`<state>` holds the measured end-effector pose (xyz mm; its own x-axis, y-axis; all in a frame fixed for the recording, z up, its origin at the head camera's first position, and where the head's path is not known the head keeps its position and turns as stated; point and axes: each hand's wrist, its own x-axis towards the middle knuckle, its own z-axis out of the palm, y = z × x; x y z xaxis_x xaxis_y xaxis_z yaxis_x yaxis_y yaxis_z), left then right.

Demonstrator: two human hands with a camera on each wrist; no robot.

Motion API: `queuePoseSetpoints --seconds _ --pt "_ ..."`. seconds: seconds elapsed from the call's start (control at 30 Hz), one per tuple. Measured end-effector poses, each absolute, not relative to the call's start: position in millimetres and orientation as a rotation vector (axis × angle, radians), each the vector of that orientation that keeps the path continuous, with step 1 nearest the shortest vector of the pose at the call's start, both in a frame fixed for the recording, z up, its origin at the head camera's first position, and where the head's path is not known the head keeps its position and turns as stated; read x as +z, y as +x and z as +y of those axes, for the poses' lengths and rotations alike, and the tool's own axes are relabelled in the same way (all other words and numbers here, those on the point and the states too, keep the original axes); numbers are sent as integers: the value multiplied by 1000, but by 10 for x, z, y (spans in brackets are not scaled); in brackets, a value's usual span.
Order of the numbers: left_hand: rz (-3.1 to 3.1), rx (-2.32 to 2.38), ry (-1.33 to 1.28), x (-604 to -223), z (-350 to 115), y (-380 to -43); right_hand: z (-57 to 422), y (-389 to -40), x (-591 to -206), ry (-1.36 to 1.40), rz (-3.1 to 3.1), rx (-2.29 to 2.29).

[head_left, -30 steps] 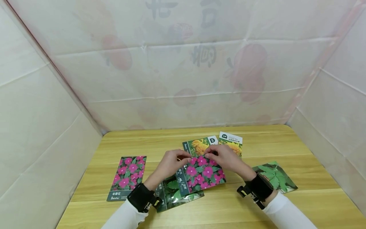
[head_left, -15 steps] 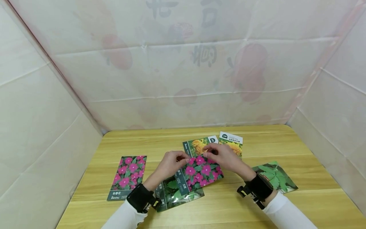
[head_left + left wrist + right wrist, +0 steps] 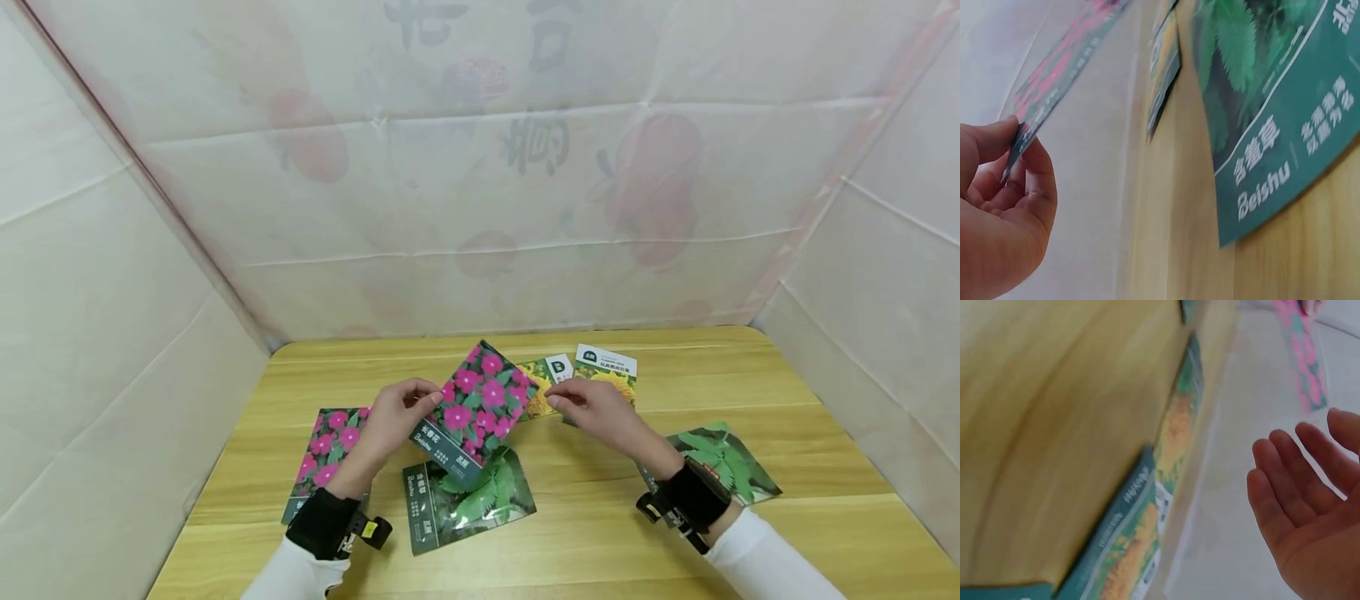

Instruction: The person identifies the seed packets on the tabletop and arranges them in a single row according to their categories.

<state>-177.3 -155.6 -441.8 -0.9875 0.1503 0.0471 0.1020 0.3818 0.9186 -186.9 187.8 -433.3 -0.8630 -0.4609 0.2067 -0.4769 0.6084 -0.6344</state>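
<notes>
Packet with pink flowers (image 3: 480, 404), held aloft, reads “长春花” and “Beishu”.

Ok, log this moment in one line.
left hand: pinches raised pink-flower packet | right hand: holds nothing | other pink-flower packet: lies on table

Head view bright, evenly lit; soft shadows on table (image 3: 592, 537); wrist views hazy, pink-flowered packet (image 3: 1305, 359) blurred
</notes>
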Motion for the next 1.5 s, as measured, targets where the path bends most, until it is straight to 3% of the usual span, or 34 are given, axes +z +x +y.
queuePoseSetpoints --seconds 0.37,0.63,1.0,1.5 --pt "2486 1839 21 -4371 -1683 -1775 1595 -1717 -4530 1204 -2879 653" --pt "2447 1868 3 -4363 -1641 -1767 1407 -1581 -4593 1474 -2822 393" --pt "2461 1867 -21 -4415 -1665 -1783 1453 -1525 -4644 1434 -2869 243" --pt "2510 1803 -71 -4462 -1842 -1712 1959 -1595 -4549 1275 -2873 365"
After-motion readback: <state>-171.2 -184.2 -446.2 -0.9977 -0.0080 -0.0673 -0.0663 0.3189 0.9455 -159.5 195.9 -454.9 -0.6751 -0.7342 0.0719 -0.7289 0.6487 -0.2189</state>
